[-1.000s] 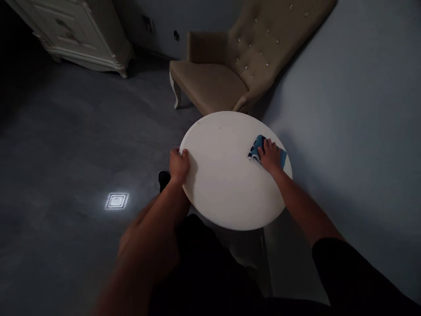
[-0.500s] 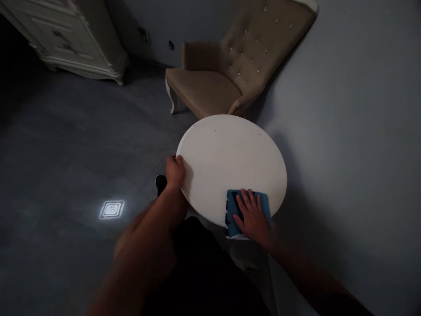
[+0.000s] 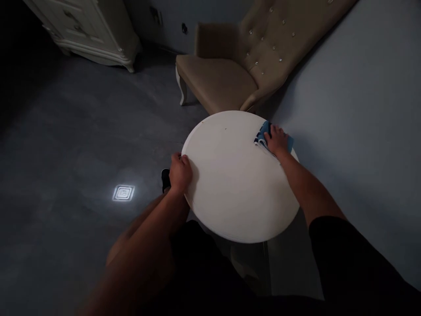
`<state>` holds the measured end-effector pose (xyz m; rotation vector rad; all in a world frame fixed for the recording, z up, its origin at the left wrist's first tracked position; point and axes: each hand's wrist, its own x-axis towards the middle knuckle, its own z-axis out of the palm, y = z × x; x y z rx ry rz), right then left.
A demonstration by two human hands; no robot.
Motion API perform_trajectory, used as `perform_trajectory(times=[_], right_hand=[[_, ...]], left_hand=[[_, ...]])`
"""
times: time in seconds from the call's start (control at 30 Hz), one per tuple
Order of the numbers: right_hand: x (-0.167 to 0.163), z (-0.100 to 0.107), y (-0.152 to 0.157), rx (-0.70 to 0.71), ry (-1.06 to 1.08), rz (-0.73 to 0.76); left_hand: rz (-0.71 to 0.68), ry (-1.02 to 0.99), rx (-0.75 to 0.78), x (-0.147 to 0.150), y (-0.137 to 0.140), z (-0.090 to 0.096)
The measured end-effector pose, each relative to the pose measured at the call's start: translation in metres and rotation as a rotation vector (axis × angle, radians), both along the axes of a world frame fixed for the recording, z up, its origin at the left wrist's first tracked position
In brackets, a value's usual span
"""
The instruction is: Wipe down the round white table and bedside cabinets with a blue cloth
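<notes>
A round white table (image 3: 237, 184) stands in front of me, with a few small dark specks near its far edge. My left hand (image 3: 180, 173) is closed around the table's left rim, thumb on top and fingers curled underneath. At the far right edge, my right hand (image 3: 277, 139) presses on a folded blue cloth (image 3: 263, 132) with dark patches and a white border. The fingers of that hand are bent over the cloth, and part of it hangs past the rim.
A tan tufted armchair (image 3: 217, 81) stands right behind the table. The pale wall (image 3: 368, 109) runs close along the right. A white carved cabinet (image 3: 95, 35) is at the upper left. A bright square patch (image 3: 123, 193) shows on the grey floor (image 3: 82, 145).
My right hand has moved the cloth from the table's near edge to its far right edge, and the cloth has bunched up. My left hand stays on the rim. The view has shifted slightly.
</notes>
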<state>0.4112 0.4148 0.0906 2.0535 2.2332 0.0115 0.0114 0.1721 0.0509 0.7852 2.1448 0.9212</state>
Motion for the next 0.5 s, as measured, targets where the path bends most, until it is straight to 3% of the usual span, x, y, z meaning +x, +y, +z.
perform_trajectory(times=[0.1, 0.23, 0.37, 0.5], right_hand=[[0.0, -0.005, 0.04, 0.019, 0.021, -0.045], [-0.009, -0.004, 0.045, 0.043, -0.009, -0.091], [-0.018, 0.003, 0.008, 0.03, -0.034, -0.075], [-0.025, 0.008, -0.063, 0.007, -0.004, -0.022]], left_hand=[[-0.005, -0.001, -0.031, 0.0, 0.0, 0.003], [-0.019, 0.018, -0.042, 0.001, 0.001, 0.005], [-0.01, 0.007, -0.029, 0.0, 0.0, 0.005], [-0.003, -0.026, 0.029, -0.002, -0.003, 0.005]])
